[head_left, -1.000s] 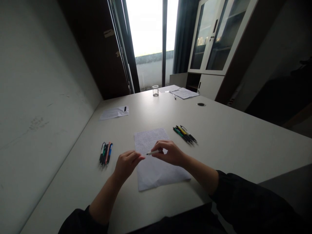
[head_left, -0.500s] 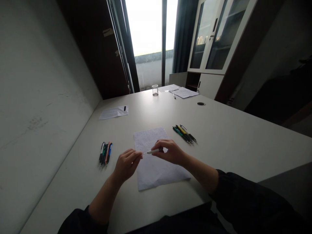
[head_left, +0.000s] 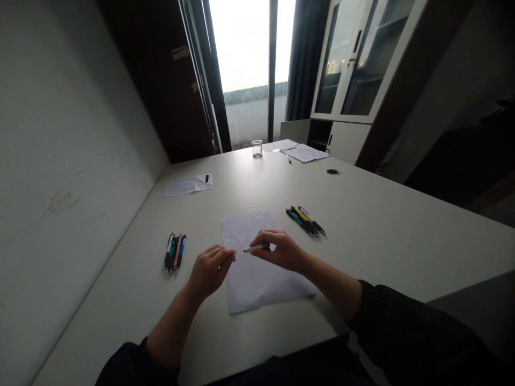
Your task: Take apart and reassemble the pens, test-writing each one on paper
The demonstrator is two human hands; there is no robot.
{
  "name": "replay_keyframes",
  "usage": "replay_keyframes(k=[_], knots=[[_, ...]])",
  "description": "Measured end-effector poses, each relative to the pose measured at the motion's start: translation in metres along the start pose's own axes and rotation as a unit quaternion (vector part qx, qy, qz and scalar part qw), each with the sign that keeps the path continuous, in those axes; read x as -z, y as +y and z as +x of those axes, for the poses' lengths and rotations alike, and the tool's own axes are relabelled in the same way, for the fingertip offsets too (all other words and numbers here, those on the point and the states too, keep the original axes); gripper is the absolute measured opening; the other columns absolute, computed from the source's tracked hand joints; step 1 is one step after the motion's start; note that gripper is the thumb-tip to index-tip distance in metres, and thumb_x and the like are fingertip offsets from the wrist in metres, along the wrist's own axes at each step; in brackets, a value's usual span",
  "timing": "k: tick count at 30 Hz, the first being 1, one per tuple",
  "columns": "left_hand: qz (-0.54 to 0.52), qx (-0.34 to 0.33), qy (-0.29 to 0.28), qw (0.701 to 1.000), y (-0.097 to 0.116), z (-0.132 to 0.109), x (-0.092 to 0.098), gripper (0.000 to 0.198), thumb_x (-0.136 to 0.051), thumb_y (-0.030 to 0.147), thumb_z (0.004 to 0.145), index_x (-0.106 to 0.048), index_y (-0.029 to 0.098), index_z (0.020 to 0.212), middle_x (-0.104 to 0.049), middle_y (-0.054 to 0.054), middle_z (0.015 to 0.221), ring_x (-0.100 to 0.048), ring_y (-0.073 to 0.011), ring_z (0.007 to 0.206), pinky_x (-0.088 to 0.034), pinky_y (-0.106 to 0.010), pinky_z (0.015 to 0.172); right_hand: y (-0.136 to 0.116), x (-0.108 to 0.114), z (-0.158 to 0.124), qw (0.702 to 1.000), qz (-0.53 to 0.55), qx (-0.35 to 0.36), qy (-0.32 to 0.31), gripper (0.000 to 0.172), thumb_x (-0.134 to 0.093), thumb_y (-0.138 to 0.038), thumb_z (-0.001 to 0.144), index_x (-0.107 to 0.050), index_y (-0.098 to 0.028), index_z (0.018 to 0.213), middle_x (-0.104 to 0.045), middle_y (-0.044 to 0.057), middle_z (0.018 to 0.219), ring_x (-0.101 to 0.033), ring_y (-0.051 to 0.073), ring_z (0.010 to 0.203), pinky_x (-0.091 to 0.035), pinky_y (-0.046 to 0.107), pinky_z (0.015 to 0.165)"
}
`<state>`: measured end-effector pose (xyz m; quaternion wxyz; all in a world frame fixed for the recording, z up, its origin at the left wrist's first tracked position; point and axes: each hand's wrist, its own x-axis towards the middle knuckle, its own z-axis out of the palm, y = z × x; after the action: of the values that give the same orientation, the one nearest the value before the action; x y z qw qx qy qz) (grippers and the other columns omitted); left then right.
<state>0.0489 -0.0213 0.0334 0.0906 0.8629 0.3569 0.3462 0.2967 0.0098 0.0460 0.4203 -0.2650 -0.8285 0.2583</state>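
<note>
My right hand (head_left: 279,250) is closed round the barrel of a white pen (head_left: 255,248) with a dark section towards its left end. At that end, my left hand (head_left: 211,268) pinches a thin, pale, see-through pen part (head_left: 238,251). Its far end is hidden by the left fingertips, and I cannot tell whether it is joined to the pen. Both hands are over a sheet of paper (head_left: 261,284) with handwriting on its upper part. Several pens (head_left: 175,253) lie to the left of the paper, and another group of pens (head_left: 306,221) to the right.
Further back on the white table (head_left: 382,230) stand a clear glass (head_left: 257,149), some papers (head_left: 306,153) with a pen (head_left: 288,158) beside them, and a written sheet (head_left: 188,185) at left. A round cable hole (head_left: 332,172) is at right. A wall (head_left: 72,161) borders the left side.
The hands and the pen keep almost the same pose. The whole view has shifted very slightly.
</note>
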Motion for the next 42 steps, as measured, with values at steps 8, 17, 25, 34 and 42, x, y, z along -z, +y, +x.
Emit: replay_keyframes(k=[8,17,25,34,42], knots=[[0.027,0.030,-0.053,0.998,-0.004,0.000,-0.001,0.015,-0.047,0.019,0.097,-0.062,0.019,0.098,-0.068,-0.005,0.085,-0.062,-0.0182,0.080,-0.048,-0.030,0.073,0.007,-0.005,0.001,0.997,-0.034,-0.053,-0.047,0.012,-0.068,-0.027,0.085,-0.071,-0.017,0.092,-0.069,0.003,0.078,-0.059,0.012,0.066,-0.048,0.024,0.064],[0.059,0.035,-0.087,0.994,-0.011,0.000,-0.006,0.016,-0.048,0.020,0.096,-0.064,0.020,0.097,-0.069,-0.005,0.088,-0.062,-0.0177,0.081,-0.048,-0.028,0.072,0.013,-0.009,0.000,0.990,-0.069,-0.073,-0.096,0.012,-0.067,-0.028,0.086,-0.073,-0.018,0.092,-0.071,0.003,0.078,-0.062,0.014,0.069,-0.046,0.024,0.066],[0.057,0.027,-0.082,0.995,-0.006,0.000,-0.005,0.017,-0.048,0.020,0.097,-0.064,0.021,0.098,-0.069,-0.005,0.088,-0.064,-0.0179,0.082,-0.050,-0.029,0.074,0.011,-0.008,0.000,0.991,-0.064,-0.058,-0.099,0.012,-0.066,-0.027,0.087,-0.073,-0.019,0.093,-0.071,0.002,0.076,-0.062,0.014,0.068,-0.045,0.024,0.066],[0.061,0.030,-0.076,0.995,-0.009,-0.001,-0.004,0.016,-0.048,0.019,0.096,-0.063,0.021,0.097,-0.069,-0.004,0.086,-0.064,-0.0173,0.080,-0.049,-0.028,0.072,0.009,-0.007,0.002,0.991,-0.074,-0.056,-0.096,0.013,-0.066,-0.028,0.087,-0.073,-0.019,0.093,-0.071,0.003,0.076,-0.062,0.014,0.068,-0.045,0.024,0.064],[0.076,0.035,-0.085,0.993,-0.002,0.002,-0.002,0.015,-0.049,0.018,0.096,-0.063,0.021,0.096,-0.070,-0.004,0.087,-0.065,-0.0167,0.078,-0.049,-0.027,0.070,0.008,-0.007,0.001,0.992,-0.053,-0.063,-0.096,0.013,-0.066,-0.029,0.087,-0.072,-0.018,0.092,-0.070,0.002,0.073,-0.062,0.013,0.065,-0.046,0.022,0.062]])
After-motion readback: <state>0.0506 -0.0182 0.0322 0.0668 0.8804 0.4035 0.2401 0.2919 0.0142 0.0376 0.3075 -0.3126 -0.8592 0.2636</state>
